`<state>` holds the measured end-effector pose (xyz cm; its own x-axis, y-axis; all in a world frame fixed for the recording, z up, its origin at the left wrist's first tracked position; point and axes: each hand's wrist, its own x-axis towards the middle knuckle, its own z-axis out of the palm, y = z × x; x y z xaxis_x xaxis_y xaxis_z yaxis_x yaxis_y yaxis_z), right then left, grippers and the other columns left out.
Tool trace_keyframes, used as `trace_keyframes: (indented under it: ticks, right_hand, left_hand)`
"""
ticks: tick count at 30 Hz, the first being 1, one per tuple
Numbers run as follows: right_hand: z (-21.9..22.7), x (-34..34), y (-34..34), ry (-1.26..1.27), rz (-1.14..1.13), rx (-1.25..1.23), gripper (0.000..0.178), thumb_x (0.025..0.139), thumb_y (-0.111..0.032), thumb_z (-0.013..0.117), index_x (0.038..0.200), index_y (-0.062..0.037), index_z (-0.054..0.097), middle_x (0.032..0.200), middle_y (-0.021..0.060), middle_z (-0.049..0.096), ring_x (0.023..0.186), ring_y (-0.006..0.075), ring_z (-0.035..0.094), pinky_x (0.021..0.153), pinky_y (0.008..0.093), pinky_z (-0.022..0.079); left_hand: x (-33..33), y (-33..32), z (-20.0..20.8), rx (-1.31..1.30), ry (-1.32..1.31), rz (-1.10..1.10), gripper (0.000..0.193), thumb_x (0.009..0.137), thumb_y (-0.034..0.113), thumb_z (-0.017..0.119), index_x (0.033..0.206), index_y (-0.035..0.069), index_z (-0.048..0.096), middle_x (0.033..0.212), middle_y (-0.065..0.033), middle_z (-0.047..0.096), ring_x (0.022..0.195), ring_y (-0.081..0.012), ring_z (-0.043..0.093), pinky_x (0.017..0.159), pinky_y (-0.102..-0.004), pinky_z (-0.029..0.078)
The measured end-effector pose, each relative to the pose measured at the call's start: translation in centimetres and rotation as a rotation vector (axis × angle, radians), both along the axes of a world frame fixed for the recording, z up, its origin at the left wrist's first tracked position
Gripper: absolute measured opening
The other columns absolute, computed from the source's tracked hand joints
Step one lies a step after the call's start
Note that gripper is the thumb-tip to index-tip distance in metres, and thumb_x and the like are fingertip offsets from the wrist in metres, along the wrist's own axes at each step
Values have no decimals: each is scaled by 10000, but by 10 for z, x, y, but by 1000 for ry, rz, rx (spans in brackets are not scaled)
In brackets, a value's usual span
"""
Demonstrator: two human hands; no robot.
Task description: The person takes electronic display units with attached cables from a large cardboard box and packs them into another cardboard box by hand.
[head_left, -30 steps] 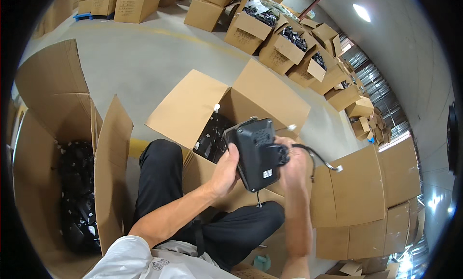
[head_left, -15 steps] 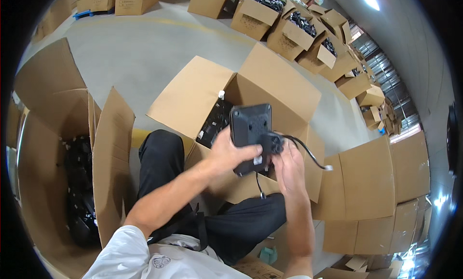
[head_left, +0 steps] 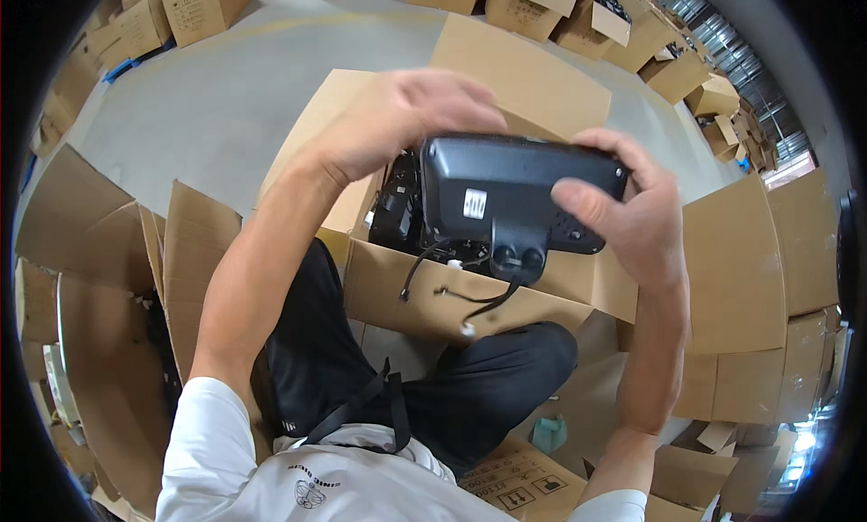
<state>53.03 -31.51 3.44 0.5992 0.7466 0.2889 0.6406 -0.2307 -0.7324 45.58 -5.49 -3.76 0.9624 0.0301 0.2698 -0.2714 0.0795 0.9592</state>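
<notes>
A flat black rectangular display unit (head_left: 515, 181) hangs over the open box in front of me, its back toward me. It has a white label, a short mount (head_left: 517, 251) at the bottom edge and black cables (head_left: 492, 298) ending in pale plugs. My right hand (head_left: 632, 206) grips its right end, thumb on the back and fingers over the upper edge. Above its upper left corner, my left hand (head_left: 420, 116) is slightly blurred with fingers stretched out; any contact with the edge is unclear. Similar black parts (head_left: 397, 201) lie in the open carton (head_left: 452, 292) below.
Another tall open carton (head_left: 108, 359) at my left holds black parts, mostly hidden. Cardboard flaps and boxes (head_left: 731, 260) stand at right. Several parts-filled cartons (head_left: 596, 21) line the far side. A green item (head_left: 548, 434) lies near my right knee, beside a flat printed carton (head_left: 528, 481).
The display unit has turned from upright to lengthwise, its mount now at the bottom. My left hand has let go and risen; my right hand has shifted to its right end.
</notes>
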Motion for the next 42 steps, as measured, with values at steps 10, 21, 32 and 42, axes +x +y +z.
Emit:
trace_keyframes:
  ticks: [10,21,32,42]
  right_hand:
    - [-93,112,39,507,-175,703,442,898,-263,780,1133,79,627,998,100,691,846,118,642,769,248,529]
    - [-363,171,-20,1387,-162,-291,513,903,-257,764,1293,9,563,1211,100,668,1094,203,644,987,382,505]
    - [-478,165,-11,1159,-349,-430,424,976,-286,662,1273,-3,555,1192,112,656,1056,224,621,927,371,493]
    - [-471,159,26,746,-307,-772,748,1007,-502,503,1389,138,440,1402,290,523,1341,351,481,1108,398,362]
  left_hand:
    - [56,-58,-85,-350,358,-519,661,816,280,821,1304,-60,532,930,-166,727,895,-253,692,900,-363,514]
    - [148,7,-250,1560,-33,-68,61,818,129,633,829,117,692,882,-86,670,925,-245,667,858,-409,480]
    - [112,-39,-324,1586,-285,-228,134,791,192,639,821,91,722,914,-78,649,1061,-246,589,1072,-452,386]
    - [95,-8,-211,1577,-185,-64,207,839,223,651,980,72,670,1112,-130,638,1219,-291,540,1146,-491,313]
